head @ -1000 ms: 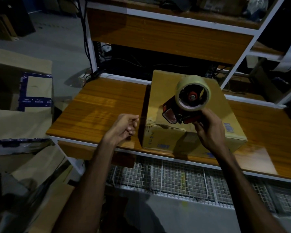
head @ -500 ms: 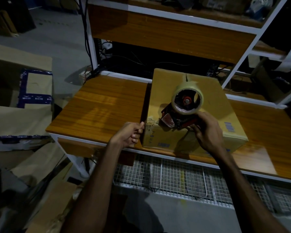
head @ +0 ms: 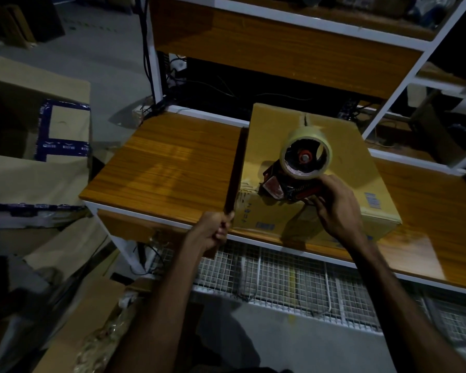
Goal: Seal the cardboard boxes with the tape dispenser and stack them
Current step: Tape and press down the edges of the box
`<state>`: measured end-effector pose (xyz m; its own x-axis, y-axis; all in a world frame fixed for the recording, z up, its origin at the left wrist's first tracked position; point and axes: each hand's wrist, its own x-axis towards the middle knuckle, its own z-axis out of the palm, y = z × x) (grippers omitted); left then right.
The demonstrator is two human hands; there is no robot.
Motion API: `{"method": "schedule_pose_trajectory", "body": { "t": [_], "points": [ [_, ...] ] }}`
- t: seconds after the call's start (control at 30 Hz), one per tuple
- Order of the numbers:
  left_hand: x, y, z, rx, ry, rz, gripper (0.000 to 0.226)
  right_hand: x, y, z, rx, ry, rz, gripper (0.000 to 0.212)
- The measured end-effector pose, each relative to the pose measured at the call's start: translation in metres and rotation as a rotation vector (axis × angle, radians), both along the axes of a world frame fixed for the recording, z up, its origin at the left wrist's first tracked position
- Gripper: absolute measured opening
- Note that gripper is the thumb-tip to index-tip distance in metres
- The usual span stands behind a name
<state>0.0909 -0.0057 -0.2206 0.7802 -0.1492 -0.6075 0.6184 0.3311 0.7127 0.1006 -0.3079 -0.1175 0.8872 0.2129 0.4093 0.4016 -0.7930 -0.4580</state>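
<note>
A closed cardboard box (head: 275,135) lies on the wooden table (head: 172,162), its near edge close to the table's front. My right hand (head: 336,208) grips the handle of a red tape dispenser (head: 285,187) carrying a roll of clear tape (head: 306,154). The dispenser's front end rests on the box's near top edge. My left hand (head: 213,230), fingers curled, presses against the box's near left corner at the table's front edge.
A white-framed shelf unit (head: 288,47) rises behind the table with dark cables under it. Large cardboard boxes with blue tape (head: 62,130) stand on the left. Flattened cardboard (head: 73,332) lies on the floor. A wire mesh rack (head: 293,281) sits below the table.
The dispenser has come down from above the box onto its near top edge. My left hand has moved right from the table's edge to the box's near left corner.
</note>
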Motion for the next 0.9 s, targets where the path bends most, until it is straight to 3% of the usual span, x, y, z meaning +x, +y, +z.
{"method": "schedule_pose_trajectory", "body": {
  "t": [0.1, 0.17, 0.27, 0.33, 0.47, 0.67, 0.9],
  "points": [
    [-0.019, -0.01, -0.012, 0.058, -0.06, 0.065, 0.011, 0.0, -0.001, -0.001, -0.007, -0.003, 0.001, 0.038],
    [-0.025, -0.022, -0.007, 0.168, -0.221, 0.191, 0.019, 0.0, -0.001, -0.001, -0.009, -0.004, 0.006, 0.037],
    [-0.022, -0.036, 0.005, 0.582, -0.623, 0.348, 0.053, 0.0, -0.001, -0.001, -0.006, 0.002, 0.014, 0.036],
    [-0.02, -0.041, 0.011, 0.801, -0.868, 0.347, 0.072, 0.0, -0.001, 0.0, 0.003, 0.003, 0.011, 0.035],
    [-0.011, -0.045, 0.024, 0.934, -1.125, 0.341, 0.053, -0.003, 0.001, 0.0, 0.012, -0.002, 0.001, 0.036],
    [-0.004, -0.04, 0.014, 1.032, -1.294, 0.379, 0.036, -0.001, -0.001, -0.001, 0.001, 0.002, 0.01, 0.039],
    [-0.001, -0.045, 0.008, 1.026, -1.298, 0.491, 0.034, -0.003, -0.002, -0.001, -0.076, -0.061, 0.007, 0.039]
  ]
}}
